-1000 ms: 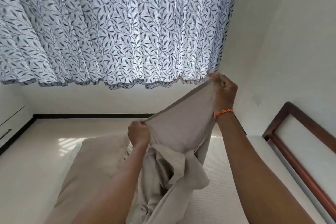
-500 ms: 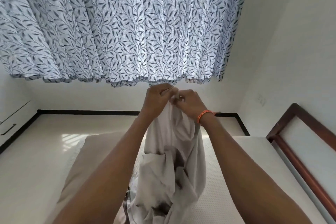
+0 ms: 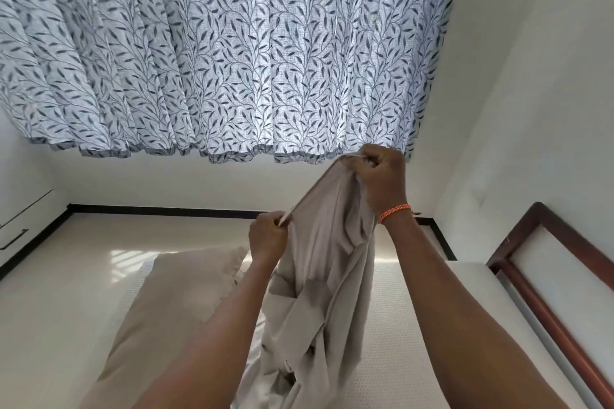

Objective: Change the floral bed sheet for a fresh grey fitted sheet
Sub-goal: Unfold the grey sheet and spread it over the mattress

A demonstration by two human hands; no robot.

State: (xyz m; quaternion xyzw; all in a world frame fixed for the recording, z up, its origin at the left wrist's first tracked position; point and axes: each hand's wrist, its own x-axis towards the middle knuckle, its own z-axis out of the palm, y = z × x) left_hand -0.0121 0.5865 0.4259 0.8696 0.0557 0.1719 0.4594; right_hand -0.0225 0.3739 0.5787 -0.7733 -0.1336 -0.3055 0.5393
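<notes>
A grey fitted sheet [image 3: 324,276] hangs bunched in the air above a bare white mattress [image 3: 398,325]. My right hand [image 3: 383,176] grips its top edge high up, in front of the curtain hem. Lower and to the left, my left hand [image 3: 267,236] pinches the same edge, so the hem runs slanted between the two hands. The rest of the sheet drops in folds to the mattress between my forearms. No floral sheet is in view.
A beige pillow [image 3: 179,302] lies on the mattress to the left. A dark wooden headboard [image 3: 545,292] stands at the right against the wall. A leaf-patterned curtain [image 3: 216,50] hangs ahead, above a pale tiled floor [image 3: 66,276].
Half a second ago both hands met at one point on the sheet's edge. Since then they have drawn apart: the right hand up and right, the left hand down and left.
</notes>
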